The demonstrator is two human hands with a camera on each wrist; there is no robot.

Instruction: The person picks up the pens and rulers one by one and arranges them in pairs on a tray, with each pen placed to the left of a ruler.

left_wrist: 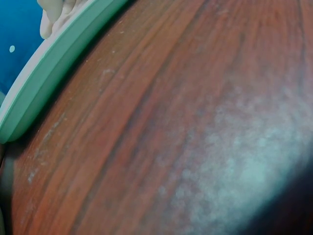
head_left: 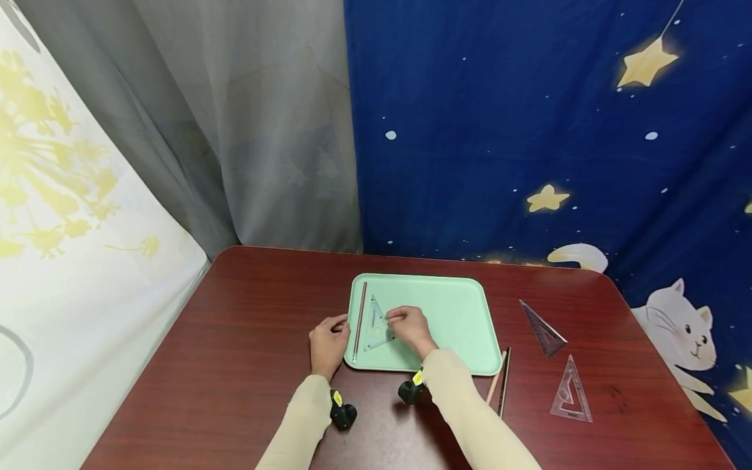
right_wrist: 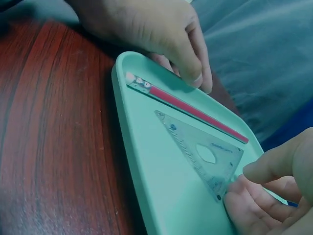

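Dark red wood-grain counter (head_left: 235, 352), star-and-cat curtain behind. Mint green tray (head_left: 452, 307) at centre. Clear set square (head_left: 376, 324) lies flat in tray's left part, just beside red pencil (head_left: 359, 321) (parallel to left rim). Right hand (head_left: 411, 326) pinches set square's corner. Left hand (head_left: 328, 343) rests on tray's left rim, fingers relaxed. Two more set squares, two pencils on counter, right of tray.

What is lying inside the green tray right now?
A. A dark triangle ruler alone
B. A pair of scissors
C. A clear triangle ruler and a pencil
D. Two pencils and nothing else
C: the green tray holds a clear triangle ruler touched by the right hand, with a pencil along its left edge near the left hand.
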